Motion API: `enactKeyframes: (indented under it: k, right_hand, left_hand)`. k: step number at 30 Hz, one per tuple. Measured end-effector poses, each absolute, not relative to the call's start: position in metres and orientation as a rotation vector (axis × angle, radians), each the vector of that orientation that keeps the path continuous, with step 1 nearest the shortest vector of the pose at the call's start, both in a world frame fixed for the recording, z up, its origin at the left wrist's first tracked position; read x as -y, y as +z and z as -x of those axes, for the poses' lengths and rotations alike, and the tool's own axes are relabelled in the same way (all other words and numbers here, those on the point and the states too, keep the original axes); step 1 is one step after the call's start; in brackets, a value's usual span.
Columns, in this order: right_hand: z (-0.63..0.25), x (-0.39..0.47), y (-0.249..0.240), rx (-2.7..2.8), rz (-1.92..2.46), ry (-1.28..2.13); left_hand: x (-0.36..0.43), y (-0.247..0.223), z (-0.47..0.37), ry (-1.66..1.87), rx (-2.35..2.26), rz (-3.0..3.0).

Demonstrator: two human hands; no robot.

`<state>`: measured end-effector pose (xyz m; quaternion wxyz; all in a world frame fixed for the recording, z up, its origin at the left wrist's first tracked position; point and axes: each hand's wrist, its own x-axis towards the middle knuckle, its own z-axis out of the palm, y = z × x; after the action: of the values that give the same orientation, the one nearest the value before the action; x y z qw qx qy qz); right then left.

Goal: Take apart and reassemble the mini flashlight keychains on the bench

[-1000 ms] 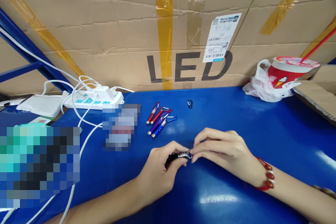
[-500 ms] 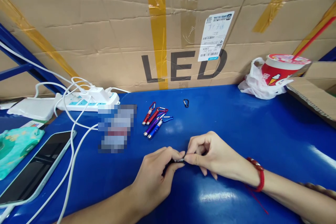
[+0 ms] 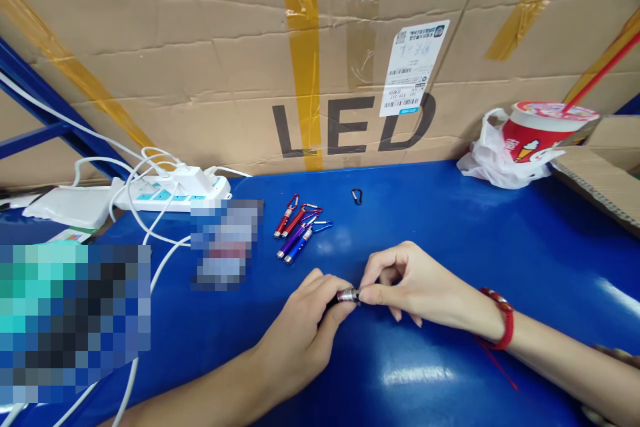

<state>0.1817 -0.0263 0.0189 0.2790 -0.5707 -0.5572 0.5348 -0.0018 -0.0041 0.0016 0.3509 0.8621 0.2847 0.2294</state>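
Note:
A small black mini flashlight point(image 3: 347, 295) with a silver printed band lies in the fingers of my left hand point(image 3: 305, 323), which is closed around it. Its left part is hidden by those fingers. At the right tip, the thumb and forefinger of my right hand point(image 3: 407, 280) pinch the end; the exact part between them is too small to tell. Beyond my hands, two red mini flashlights point(image 3: 286, 221), a purple one point(image 3: 293, 243) and a blue one point(image 3: 299, 245) lie side by side with clips attached. A loose black carabiner point(image 3: 357, 197) rests farther back.
Blue table point(image 3: 450, 233) under everything. A white power strip point(image 3: 200, 195) with cables point(image 3: 167, 260) stands at the left, near blurred-out items point(image 3: 225, 247). A large cardboard box point(image 3: 215, 67) walls off the back. At the right are a red cup point(image 3: 535, 137) in a plastic bag and an open carton point(image 3: 600, 180).
The flashlight's silver band shows more between my hands now, and my hands sit slightly higher and to the right in the picture. The view has shifted a little.

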Motion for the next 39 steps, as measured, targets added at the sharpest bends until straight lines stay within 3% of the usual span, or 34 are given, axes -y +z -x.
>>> enactKeyframes:
  k: [11,18,25,28,34,39]
  right_hand:
    - [-0.182,0.029,0.018,1.580,1.456,1.298]
    - [-0.176,0.032,0.017,1.392,1.443,1.581]
    - [-0.173,0.031,0.018,1.414,1.435,1.491]
    - [-0.176,0.031,0.018,1.590,1.459,1.214]
    - [-0.192,0.031,0.016,2.181,1.118,0.246]
    - [-0.201,0.031,0.014,2.371,1.000,-0.156]
  left_hand:
    - [0.004,-0.002,0.001,0.616,-0.793,-1.954]
    - [0.008,-0.001,0.001,0.739,-0.825,-1.856]
    - [0.008,-0.002,0.000,0.732,-0.855,-1.916]
    - [0.007,0.001,-0.001,0.694,-0.864,-1.844]
    - [0.003,0.006,0.000,0.671,-0.845,-1.750]
    - [0.003,0.006,0.002,0.615,-0.846,-1.786]
